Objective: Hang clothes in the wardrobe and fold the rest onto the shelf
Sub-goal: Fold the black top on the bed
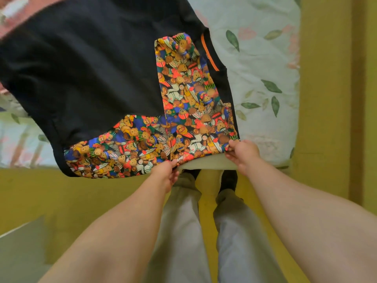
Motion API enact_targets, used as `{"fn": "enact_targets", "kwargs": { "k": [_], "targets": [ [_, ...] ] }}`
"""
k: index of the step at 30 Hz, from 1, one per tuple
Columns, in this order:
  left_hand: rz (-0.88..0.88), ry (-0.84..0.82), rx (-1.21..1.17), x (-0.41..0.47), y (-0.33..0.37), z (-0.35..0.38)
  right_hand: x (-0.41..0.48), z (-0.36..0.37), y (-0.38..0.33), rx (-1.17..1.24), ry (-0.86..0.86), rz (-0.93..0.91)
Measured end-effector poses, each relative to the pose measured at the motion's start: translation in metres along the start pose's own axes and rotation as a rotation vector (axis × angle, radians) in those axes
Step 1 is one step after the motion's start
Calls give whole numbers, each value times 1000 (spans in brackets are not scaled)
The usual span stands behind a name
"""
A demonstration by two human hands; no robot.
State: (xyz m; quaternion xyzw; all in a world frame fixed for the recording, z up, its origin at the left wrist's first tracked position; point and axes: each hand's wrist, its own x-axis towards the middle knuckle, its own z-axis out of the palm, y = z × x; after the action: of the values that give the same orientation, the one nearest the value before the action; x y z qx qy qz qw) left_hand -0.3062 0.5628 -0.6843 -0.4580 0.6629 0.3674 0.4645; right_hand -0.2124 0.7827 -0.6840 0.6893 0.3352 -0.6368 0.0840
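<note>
A black garment [91,68] with colourful teddy-bear print panels and an orange strip is spread out over the bed. My left hand [166,173] pinches its near printed edge. My right hand [242,153] grips the same edge at the garment's right corner. The near edge is lifted a little off the mattress between both hands. The far part of the garment is blurred.
The bed [265,58] has a pale sheet with green leaves and pink flowers. A yellow floor [61,193] lies below, and a yellow wooden surface [326,99] stands at the right. My legs in light trousers [234,231] stand at the bed's edge.
</note>
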Motion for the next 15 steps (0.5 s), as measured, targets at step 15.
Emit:
{"fn": "enact_targets", "kwargs": {
  "k": [15],
  "targets": [
    [391,185,1121,-27,69,37,3,-19,-8,-991,359,-381]
  ]
}}
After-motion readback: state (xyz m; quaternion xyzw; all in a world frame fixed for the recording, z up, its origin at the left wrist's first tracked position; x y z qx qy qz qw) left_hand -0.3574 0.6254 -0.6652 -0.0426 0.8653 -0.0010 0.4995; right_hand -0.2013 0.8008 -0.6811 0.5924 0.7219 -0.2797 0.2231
